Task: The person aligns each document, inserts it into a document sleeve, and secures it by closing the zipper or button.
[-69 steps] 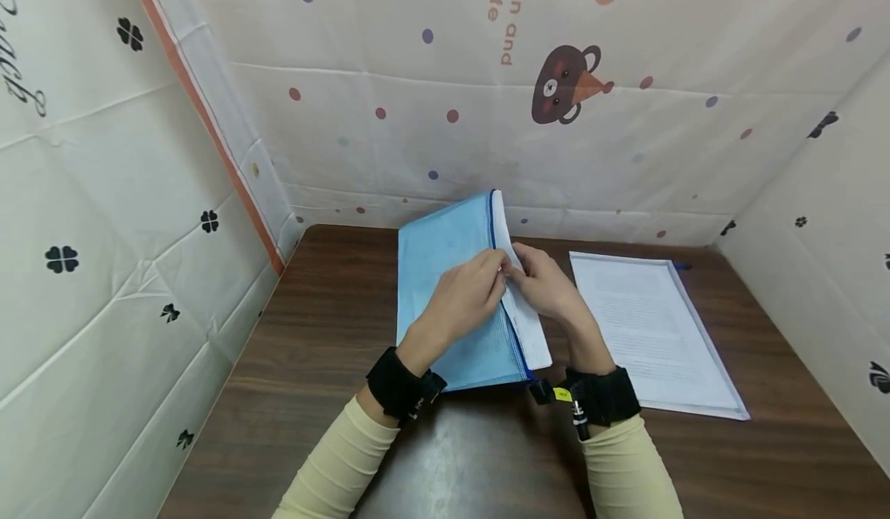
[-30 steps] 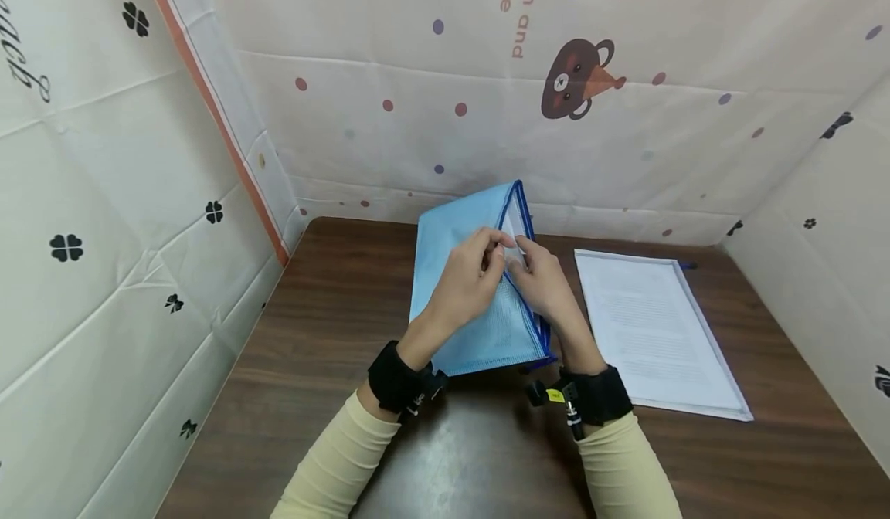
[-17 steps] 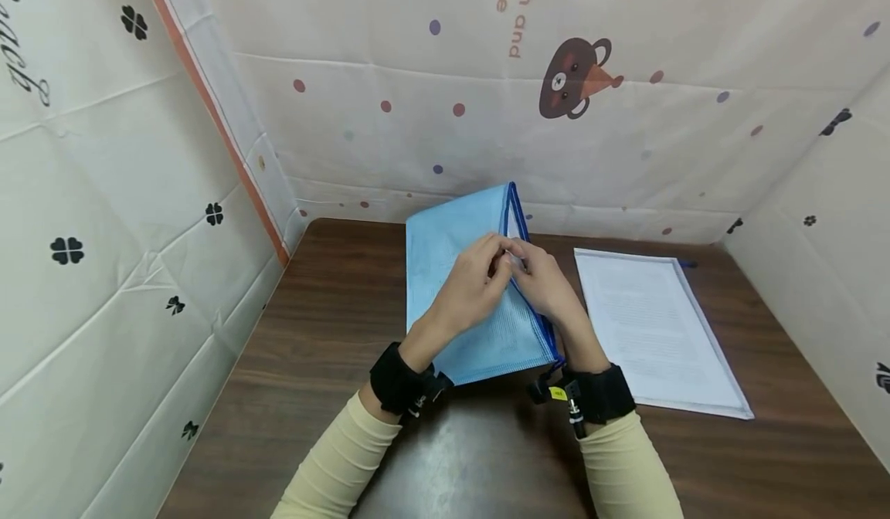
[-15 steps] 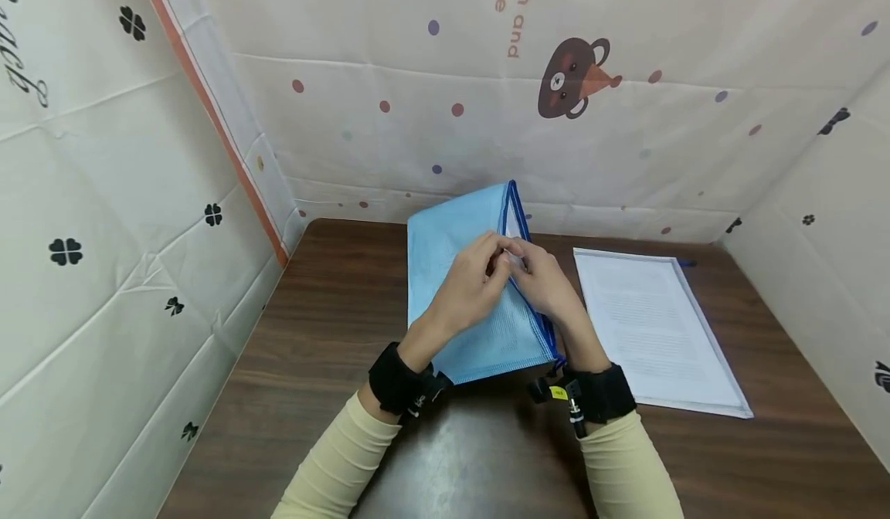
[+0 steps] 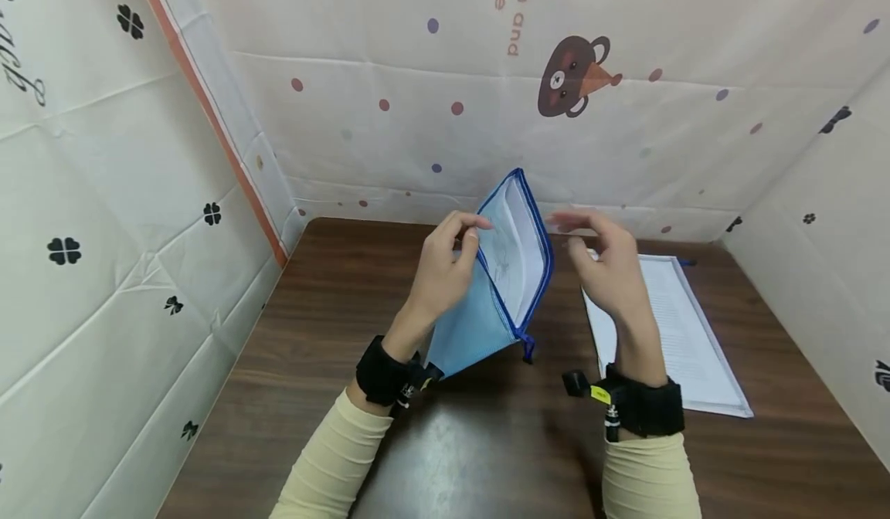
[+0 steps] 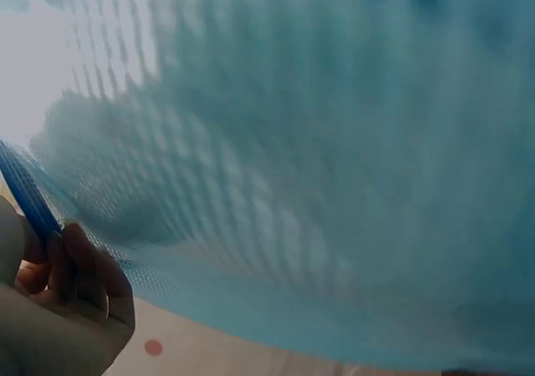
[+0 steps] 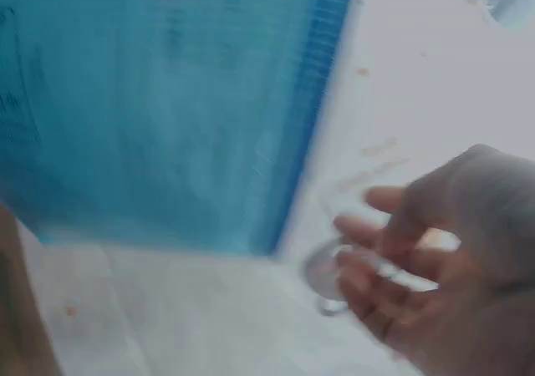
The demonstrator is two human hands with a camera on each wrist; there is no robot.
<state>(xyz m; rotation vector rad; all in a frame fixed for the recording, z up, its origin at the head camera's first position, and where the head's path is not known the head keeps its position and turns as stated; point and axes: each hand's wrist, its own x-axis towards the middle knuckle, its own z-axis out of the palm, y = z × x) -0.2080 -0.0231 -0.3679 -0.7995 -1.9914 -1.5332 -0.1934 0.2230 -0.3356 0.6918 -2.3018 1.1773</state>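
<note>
Step in hand: blue mesh zip pouch [image 5: 497, 295] held upright at frame centre, bottom edge on bench [image 5: 334, 334], mouth agape, white sheets inside. Left hand [image 5: 441, 272] pinches near lip between curled fingers. Right hand [image 5: 612, 272] free, fingers loosely spread, holding nothing. Next move likely needs the zipper pull at the pouch's lower corner. Count: one pouch, one clear document folder [image 5: 684, 341] at right, two hands
</note>
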